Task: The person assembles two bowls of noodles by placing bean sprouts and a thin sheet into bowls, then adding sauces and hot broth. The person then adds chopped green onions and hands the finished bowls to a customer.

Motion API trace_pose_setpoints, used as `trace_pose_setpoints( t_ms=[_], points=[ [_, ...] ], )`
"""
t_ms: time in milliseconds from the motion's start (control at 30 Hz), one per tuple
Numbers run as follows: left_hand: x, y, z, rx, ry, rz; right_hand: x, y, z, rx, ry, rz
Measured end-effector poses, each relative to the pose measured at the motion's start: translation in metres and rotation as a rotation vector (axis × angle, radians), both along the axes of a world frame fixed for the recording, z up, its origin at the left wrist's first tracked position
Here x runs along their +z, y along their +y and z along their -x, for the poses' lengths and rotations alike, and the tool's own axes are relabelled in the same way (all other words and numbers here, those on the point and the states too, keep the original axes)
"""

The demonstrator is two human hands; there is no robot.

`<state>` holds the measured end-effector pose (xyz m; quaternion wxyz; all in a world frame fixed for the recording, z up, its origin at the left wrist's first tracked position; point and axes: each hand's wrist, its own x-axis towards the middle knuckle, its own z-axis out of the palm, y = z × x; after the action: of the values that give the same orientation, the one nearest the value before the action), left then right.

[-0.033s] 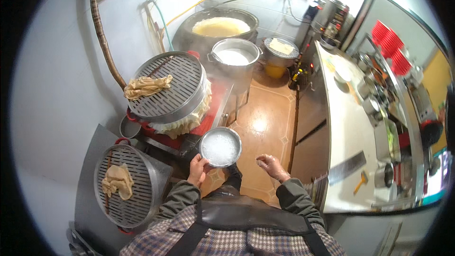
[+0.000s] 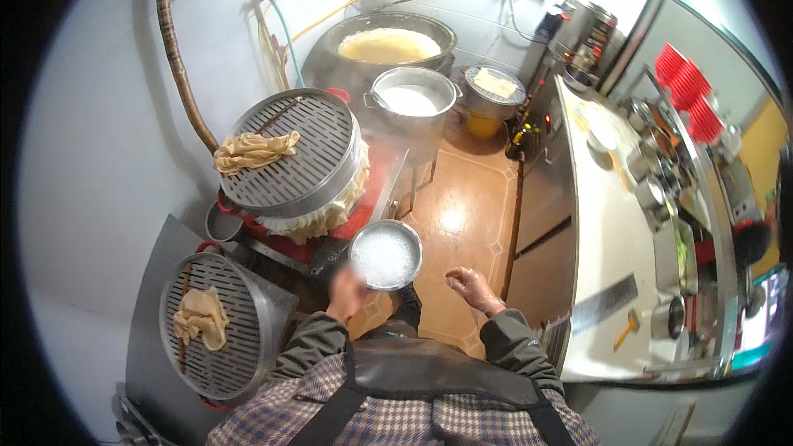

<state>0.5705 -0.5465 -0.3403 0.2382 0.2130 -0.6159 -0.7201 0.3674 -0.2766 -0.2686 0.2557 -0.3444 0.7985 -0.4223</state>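
Observation:
A round metal bowl (image 2: 386, 255) with white, frothy-looking contents hangs over the floor in front of my body. My left hand (image 2: 346, 291) grips its left rim; a blur covers the fingers. To the right of the bowl and apart from it, my right hand (image 2: 473, 289) hovers with its fingers curled in and whitish residue on the skin. Its palm side faces away, so anything inside is hidden. Left of the bowl stands a large slotted steamer (image 2: 322, 157) with a tan cloth (image 2: 256, 151) on top and pale cloth hanging below its rim.
A second slotted steamer (image 2: 235, 314) with a crumpled cloth (image 2: 201, 318) sits at lower left. Ahead are a tall pot of white liquid (image 2: 421, 122) and a wide vat (image 2: 450, 37), with steam around. Along the right runs a counter (image 2: 599, 231) holding a cleaver (image 2: 605, 303) and a yellow-handled peeler (image 2: 629, 326).
The view has shifted very slightly. My hands and the bowl keep nearly the same places, and my left hand's fingers now look blurred.

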Motion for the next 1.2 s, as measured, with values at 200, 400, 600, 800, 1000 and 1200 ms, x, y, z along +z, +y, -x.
trace_pose_setpoints(
  t_ms=[200,400,600,800,1000,1200],
  points=[
    [-0.01,-0.058,0.133,0.057,0.076,-0.38,0.008,-0.089,0.169,0.1,0.137,-0.139],
    [0.017,-0.101,0.231,0.207,0.105,-0.576,0.005,-0.242,0.328,0.402,0.6,0.052],
    [0.029,-0.116,0.306,0.415,0.097,-0.553,-0.027,-0.489,0.411,0.722,0.954,-0.128],
    [0.021,-0.122,0.394,0.701,0.051,-0.597,-0.113,-0.65,0.461,0.917,1.799,-0.526],
    [0.027,-0.141,0.498,0.921,0.157,-0.564,-0.189,-0.646,0.689,1.284,1.814,-0.647],
    [0.032,-0.169,0.561,1.119,0.104,-0.432,-0.205,-0.549,0.822,2.025,0.471,-0.432]
  ],
)
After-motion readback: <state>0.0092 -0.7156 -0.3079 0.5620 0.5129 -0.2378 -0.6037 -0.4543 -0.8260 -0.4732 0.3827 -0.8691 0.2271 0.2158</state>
